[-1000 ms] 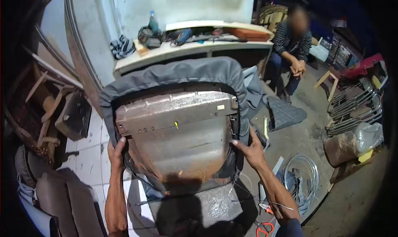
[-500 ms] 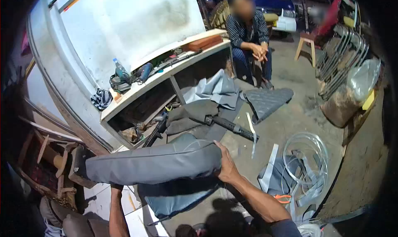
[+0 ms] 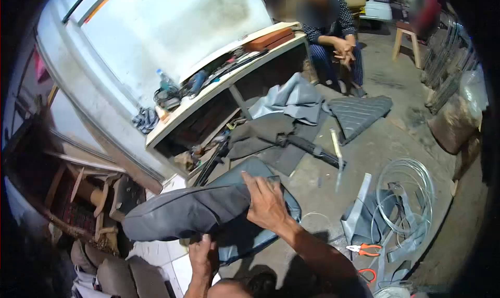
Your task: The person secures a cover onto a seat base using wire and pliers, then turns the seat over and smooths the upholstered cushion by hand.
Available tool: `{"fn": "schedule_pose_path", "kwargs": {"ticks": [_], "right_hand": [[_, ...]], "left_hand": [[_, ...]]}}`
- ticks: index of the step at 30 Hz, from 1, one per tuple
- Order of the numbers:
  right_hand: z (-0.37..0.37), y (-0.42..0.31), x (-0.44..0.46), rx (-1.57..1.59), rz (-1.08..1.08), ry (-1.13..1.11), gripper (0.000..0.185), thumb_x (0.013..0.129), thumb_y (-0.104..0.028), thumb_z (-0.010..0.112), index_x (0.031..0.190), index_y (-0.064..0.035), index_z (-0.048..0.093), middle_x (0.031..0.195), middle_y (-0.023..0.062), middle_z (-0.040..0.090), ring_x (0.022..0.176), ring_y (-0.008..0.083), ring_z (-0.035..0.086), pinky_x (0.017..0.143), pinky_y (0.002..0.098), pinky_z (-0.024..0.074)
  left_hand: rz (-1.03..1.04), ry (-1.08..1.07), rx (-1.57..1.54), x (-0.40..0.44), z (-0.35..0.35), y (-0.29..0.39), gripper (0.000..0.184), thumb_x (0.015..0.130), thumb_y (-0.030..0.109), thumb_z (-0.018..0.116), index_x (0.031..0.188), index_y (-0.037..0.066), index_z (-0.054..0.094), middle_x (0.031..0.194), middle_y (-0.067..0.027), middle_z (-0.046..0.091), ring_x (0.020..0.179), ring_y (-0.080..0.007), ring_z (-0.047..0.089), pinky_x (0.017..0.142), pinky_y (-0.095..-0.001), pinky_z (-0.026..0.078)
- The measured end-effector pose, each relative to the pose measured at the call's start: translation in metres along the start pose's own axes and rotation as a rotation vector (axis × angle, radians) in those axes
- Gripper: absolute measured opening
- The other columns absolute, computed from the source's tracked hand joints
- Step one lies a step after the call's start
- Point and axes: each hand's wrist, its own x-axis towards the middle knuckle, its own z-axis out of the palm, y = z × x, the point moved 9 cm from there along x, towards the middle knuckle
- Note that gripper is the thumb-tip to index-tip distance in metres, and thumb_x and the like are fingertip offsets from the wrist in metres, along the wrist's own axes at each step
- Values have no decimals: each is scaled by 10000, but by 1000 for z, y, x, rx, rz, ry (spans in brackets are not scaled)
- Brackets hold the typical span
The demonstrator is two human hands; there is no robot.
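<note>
A long, padded seat cushion (image 3: 179,209) in grey vinyl hangs in front of me, its near edge creased. My left hand (image 3: 202,253) grips the lower edge, with the thumb pointing up. At the cushion's right end is my right hand (image 3: 265,201), its fingers bent over the top edge and holding it. The cushion's underside is in shadow. Below and behind it, a flat, dark blue-green cushion (image 3: 284,207) lies on the floor, partly covered by my hands and the held cushion.
Orange-handled pliers (image 3: 367,249), a coil of clear tubing (image 3: 403,194) and grey fabric scraps (image 3: 359,209) lie on the right. A low shelf bench (image 3: 239,84) runs along the back left. A person (image 3: 338,48) sits beyond with clasped hands. Brown cushions (image 3: 125,280) stand lower left.
My right hand has moved from the cushion's end onto its top edge. My left hand now shows at the near lower edge. The cushion has tilted and creased, and the view has shifted.
</note>
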Motion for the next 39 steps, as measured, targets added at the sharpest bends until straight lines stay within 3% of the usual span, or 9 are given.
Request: {"fn": "schedule_pose_path", "kwargs": {"ticks": [2,4,8,9,12,19,23,28,39], "right_hand": [[9,-12,8,-2,-55,-14,785,627,-14,631,1397,-28,480,990,148,530,936,346,559,843,467,404],[19,-23,15,-33,-49,-92,765,619,-33,636,1371,-25,493,952,140,498,925,341,549,828,468,399],[36,-50,39,69,-161,-108,800,585,-72,711,1356,-76,501,978,143,470,957,338,532,906,474,396],[48,-53,42,83,-191,-129,847,575,-117,793,1365,-107,486,1027,148,490,1005,346,537,958,487,389],[71,-66,62,170,-251,-170,806,592,-150,856,1317,-103,507,1085,141,514,1057,342,544,983,516,376],[115,-95,82,152,-348,-305,826,608,-213,884,1338,-115,510,1102,162,535,1086,375,547,979,529,386],[133,-110,86,85,-386,-387,874,594,-246,902,1366,-125,511,1114,165,537,1095,378,547,987,538,394],[144,-116,82,9,-442,-416,848,559,-254,911,1309,-134,534,1116,150,545,1062,374,561,969,525,410],[129,-106,88,-73,-413,-352,759,567,-251,877,1242,-116,556,1054,135,564,1027,358,568,892,493,421]], "left_hand": [[77,196,407,-25,13,37,287,919,272,696,931,-2,613,845,-38,607,775,-130,531,734,-306,440],[324,318,203,-32,5,68,325,920,290,704,975,-7,586,879,-57,616,847,-142,562,775,-306,451],[271,324,-313,-22,-26,71,388,957,363,676,1121,40,536,1116,-81,601,986,-221,614,916,-400,493],[250,335,-334,-21,-31,76,447,970,394,645,1272,73,566,1273,-68,596,1175,-245,537,1004,-478,428],[210,267,-526,-7,-57,77,523,988,412,603,1360,55,512,1387,-110,531,1288,-299,474,1142,-534,332],[283,101,-727,-1,-105,83,715,937,381,666,1514,87,363,1597,-171,281,1490,-365,211,1204,-653,139],[242,116,-826,7,-114,75,848,835,407,777,1516,104,372,1590,-178,297,1482,-377,241,1212,-637,115],[247,189,-932,0,-136,59,860,676,332,700,1466,107,445,1521,-129,431,1444,-327,340,1239,-548,103],[234,120,-1036,0,-129,69,961,626,490,748,1483,191,433,1543,-91,384,1457,-339,300,1210,-631,117]]}}
